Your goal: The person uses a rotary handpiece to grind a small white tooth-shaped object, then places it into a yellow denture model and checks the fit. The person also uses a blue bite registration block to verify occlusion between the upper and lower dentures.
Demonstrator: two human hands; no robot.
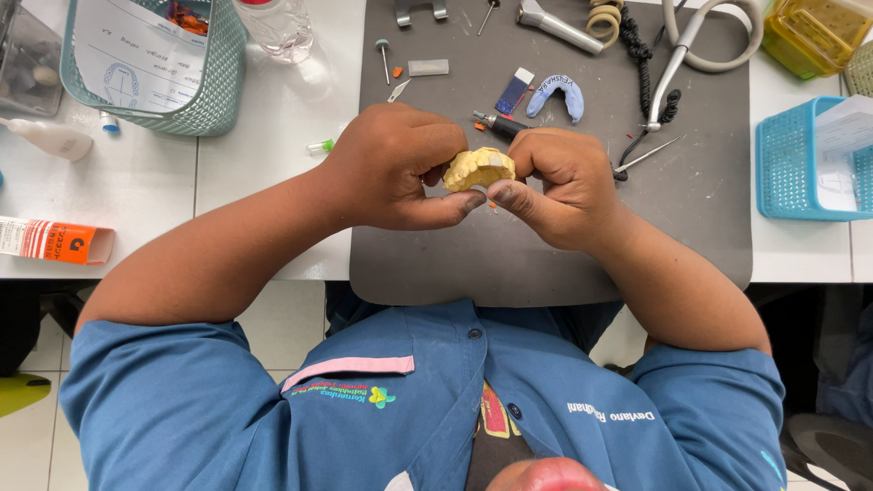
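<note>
Head view, looking down on the bench.

Item in hand: a yellow plaster cast of teeth (479, 168), being held above a grey mat (546, 245), between both hands. The left hand (396, 168) is curling its fingers over the cast's left end, its thumb (446, 207) lying stretched out beneath it. The right hand (564, 186) is closing on the right end, thumb tip pressing the lower edge and bent fingers (546, 150) gripping from above. Both hands are pinching the cast; it is not touching the mat.

Surface: the mat is lying on a white table (273, 136). Just beyond the hands a blue tooth-shaped tray (556, 94) and a small dark blue card (514, 91) are resting on the mat, with thin metal tools (647, 155) to the right. A green mesh basket (195, 86) holding paper is sitting at far left, an orange tube box (56, 241) near the table's front edge, a blue basket (796, 159) at right.

Room: pale floor tiles are showing under the table, and the person is wearing a blue shirt (227, 409).
</note>
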